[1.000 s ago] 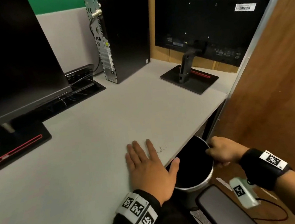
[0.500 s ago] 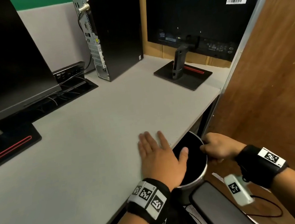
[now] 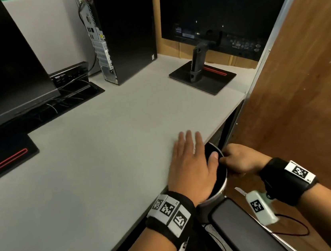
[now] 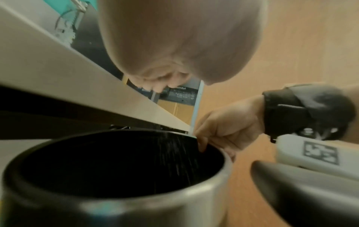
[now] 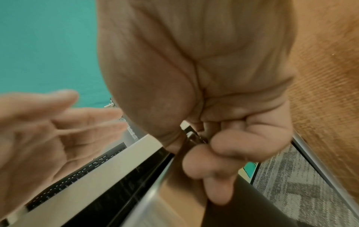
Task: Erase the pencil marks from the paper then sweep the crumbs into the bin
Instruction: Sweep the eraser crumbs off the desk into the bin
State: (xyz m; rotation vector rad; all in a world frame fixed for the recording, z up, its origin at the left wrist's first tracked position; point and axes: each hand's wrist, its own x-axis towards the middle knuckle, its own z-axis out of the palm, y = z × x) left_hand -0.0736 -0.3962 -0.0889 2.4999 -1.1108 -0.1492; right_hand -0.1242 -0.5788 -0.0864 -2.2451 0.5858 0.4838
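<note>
- The left hand [image 3: 190, 164] is laid flat at the near right edge of the desk [image 3: 101, 154], fingers straight and together, nothing held; its thumb is seen out over the bin [image 3: 219, 194].
- In the right wrist view that hand [image 5: 44, 127] is seen with palm open and fingers spread a little, blurred.
- The bin [image 4: 204, 193], a round metal one with a black inside, is held just below the desk edge, part of its mouth tucked under the desk [image 4: 58, 72].
- The right hand [image 3: 240, 162] is closed on the bin's far right rim: in the left wrist view its fingers [image 4: 202, 142] are hooked over the rim into the bin, and in the right wrist view the rim is pinched by curled fingers [image 5: 231, 147].
- Fine streaks [image 4: 174, 155], perhaps falling crumbs, are seen inside the bin; this cannot be told for certain.
- No paper is seen in any view.
- On the desk, 2 monitors are seen: 1 at the far left [image 3: 0, 62] and 1 at the far right [image 3: 219, 14], with a PC tower [image 3: 119, 30] between them.
- A wooden panel [image 3: 309, 66] stands to the right of the desk.
</note>
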